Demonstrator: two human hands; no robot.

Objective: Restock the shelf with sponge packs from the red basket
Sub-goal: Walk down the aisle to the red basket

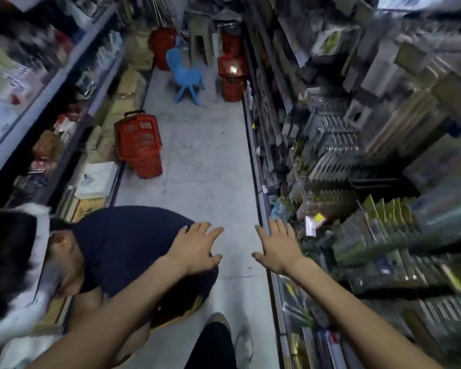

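A second person [112, 251] in a dark top crouches at the left shelves, and a red basket [139, 145] stands on the floor well ahead. The left hand [197, 249] reaches forward, fingers spread and empty. The right hand [278, 249], likewise splayed and empty, hovers by the blurred right shelf [357, 209]; no sponge packs can be made out.

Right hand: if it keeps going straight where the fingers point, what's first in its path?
Likely nothing soon: the right hand, open and empty, points up the aisle beside the shelf edge. The distant stacked red baskets lie roughly ahead; depth is unclear.
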